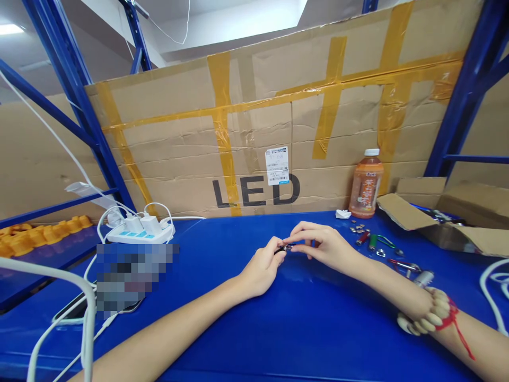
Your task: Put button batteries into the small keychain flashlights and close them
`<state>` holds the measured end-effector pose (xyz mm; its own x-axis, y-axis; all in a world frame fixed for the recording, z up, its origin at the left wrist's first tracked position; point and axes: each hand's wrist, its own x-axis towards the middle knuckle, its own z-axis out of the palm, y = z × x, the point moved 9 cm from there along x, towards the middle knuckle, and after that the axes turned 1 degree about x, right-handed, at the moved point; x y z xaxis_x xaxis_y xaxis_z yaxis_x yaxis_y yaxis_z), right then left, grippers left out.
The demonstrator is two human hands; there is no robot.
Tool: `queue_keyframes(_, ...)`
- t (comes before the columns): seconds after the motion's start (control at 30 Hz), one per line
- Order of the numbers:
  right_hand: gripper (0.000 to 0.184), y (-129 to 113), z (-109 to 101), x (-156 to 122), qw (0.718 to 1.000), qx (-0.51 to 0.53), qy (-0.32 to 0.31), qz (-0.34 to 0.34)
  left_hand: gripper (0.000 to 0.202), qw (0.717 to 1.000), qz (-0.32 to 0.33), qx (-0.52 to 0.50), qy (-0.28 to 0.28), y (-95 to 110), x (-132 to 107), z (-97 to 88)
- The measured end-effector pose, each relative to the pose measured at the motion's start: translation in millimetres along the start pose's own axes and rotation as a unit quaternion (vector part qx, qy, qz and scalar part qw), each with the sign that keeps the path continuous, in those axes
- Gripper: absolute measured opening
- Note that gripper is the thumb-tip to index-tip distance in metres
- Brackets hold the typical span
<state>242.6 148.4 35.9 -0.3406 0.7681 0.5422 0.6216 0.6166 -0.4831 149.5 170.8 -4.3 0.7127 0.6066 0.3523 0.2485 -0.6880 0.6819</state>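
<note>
Over the middle of the blue table, my left hand [260, 268] is closed, pinching a small black piece with a shiny metal end [287, 248] between thumb and forefinger. My right hand [324, 245] meets it from the other side, thumb and forefinger closed at the metal end. The fingers cover most of the piece, so its exact kind is hidden. To the right of my right hand lie a green carabiner [385, 241], a small red cylinder [362, 239], a silver cylinder [423, 278] and several small round metal pieces [358, 229].
An orange drink bottle [366, 185] and an open cardboard box [453, 233] stand at the back right. On the left are a power strip [137, 231], white cables [89, 297] and yellow plastic parts [43, 236]. A large cardboard panel [178, 159] closes off the back.
</note>
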Motion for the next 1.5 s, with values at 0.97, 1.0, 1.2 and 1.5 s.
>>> queue_keyframes(0.97,0.024,5.7,6.6,-1.8,0.996,0.034,-0.079,0.019,0.020,0.997,0.036,0.041,-0.056,10.0,-2.1,7.7)
queue_keyframes(1.0,0.024,6.4,7.8,-2.3,0.996,0.037,-0.081,0.022,0.019,0.996,0.036,0.048,-0.061,9.7,-2.8,8.8)
queue_keyframes(1.2,0.023,11.0,16.9,-7.1,0.996,0.030,-0.085,0.029,0.007,0.996,0.016,0.053,-0.064,2.5,-5.3,10.6)
queue_keyframes(1.5,0.022,11.7,17.3,-7.1,0.997,0.035,-0.057,0.036,0.007,0.995,0.021,0.074,-0.055,6.2,-6.5,9.1)
